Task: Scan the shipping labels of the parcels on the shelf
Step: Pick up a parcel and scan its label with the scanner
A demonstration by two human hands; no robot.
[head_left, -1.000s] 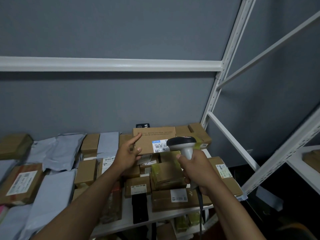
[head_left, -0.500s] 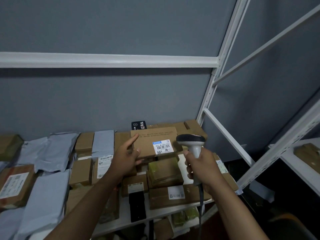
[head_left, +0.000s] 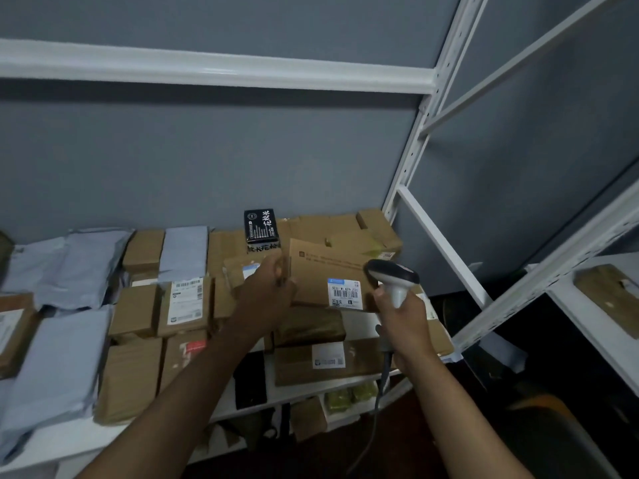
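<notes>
My left hand (head_left: 268,292) gripped one cardboard parcel (head_left: 328,271) by its left edge, fingers curled round it, raised above the shelf (head_left: 304,387). Its one shipping label (head_left: 345,294) faced me. My right hand (head_left: 403,318) wrapped one scanner (head_left: 392,276), just beside that label.

above parcels: open air up to the white crossbeam (head_left: 214,69)
shelf surface: cardboard boxes (head_left: 135,309) and grey mailer bags (head_left: 58,361) packed edge to edge
right side: upright post (head_left: 411,164) and diagonal brace (head_left: 446,250) block passage
back: grey wall (head_left: 207,160)
</notes>
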